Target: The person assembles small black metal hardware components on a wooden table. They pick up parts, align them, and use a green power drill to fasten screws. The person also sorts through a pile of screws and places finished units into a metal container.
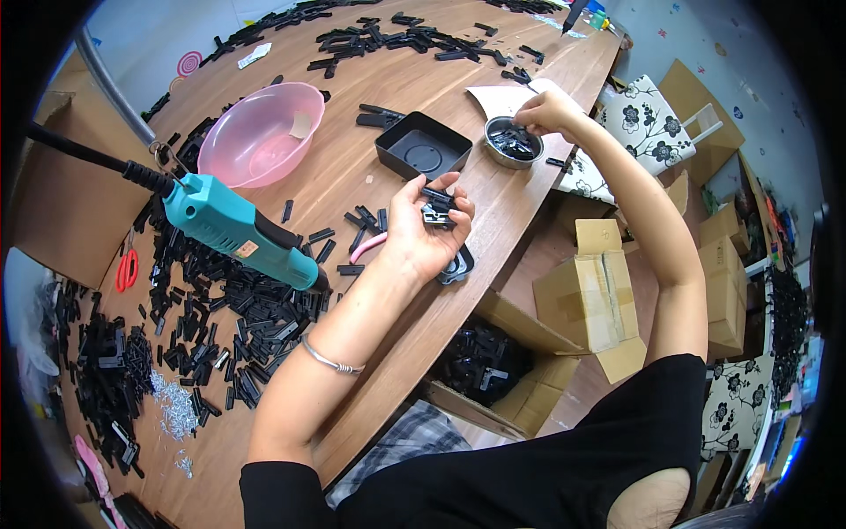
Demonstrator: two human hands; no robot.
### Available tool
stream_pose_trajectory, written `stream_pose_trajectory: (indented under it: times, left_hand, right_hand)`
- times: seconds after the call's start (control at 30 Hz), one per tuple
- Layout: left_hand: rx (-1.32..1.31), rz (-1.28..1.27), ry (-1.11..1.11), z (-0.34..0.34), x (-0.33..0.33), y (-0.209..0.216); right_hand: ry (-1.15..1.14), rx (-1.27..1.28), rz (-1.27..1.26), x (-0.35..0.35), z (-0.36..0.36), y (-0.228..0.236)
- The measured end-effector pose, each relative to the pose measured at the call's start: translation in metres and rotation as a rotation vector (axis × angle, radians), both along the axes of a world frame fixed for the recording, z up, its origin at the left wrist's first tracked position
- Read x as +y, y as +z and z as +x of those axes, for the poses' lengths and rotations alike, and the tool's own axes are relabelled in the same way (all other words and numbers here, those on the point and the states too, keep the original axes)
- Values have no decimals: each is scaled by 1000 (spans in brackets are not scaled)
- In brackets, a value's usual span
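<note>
We hold a small black plastic assembly (436,212) pinched in our left hand (421,231) above the wooden table (352,176), while our right hand (546,113) has its fingertips closed over the small metal bowl (513,143) of black parts, seemingly picking one; fitting it needs careful alignment.

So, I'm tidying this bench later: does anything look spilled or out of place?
Yes. A patch of small silvery screws lies loose on the wooden table near its left end, among heaps of black plastic parts. Red scissors sit half buried beside those parts.
</note>
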State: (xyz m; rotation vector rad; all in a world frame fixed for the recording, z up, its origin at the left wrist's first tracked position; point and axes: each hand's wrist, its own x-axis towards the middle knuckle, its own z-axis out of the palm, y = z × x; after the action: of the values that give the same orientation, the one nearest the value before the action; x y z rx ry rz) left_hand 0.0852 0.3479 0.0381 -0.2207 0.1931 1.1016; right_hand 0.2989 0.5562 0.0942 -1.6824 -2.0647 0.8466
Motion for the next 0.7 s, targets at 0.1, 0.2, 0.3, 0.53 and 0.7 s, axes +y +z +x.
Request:
stream_pose_trajectory:
  times: [0.1,0.2,0.3,0.53,0.7]
  left_hand:
    - [9,-15,-19,-2,-9,4]
    - [29,-5,-58,-7,-25,7]
    - [60,13,-78,-18,-51,12]
    - [150,-39,-109,-34,-109,19]
    - [96,-52,-33,-68,-146,23]
  right_hand:
    - [49,56,28,2,7,-5]
    - [153,-292,138,-6,6,-9]
    - [260,-641,175,-28,-30,1]
    - [180,-605,188,25,2,-40]
    - [242,-408,244,0,2,-16]
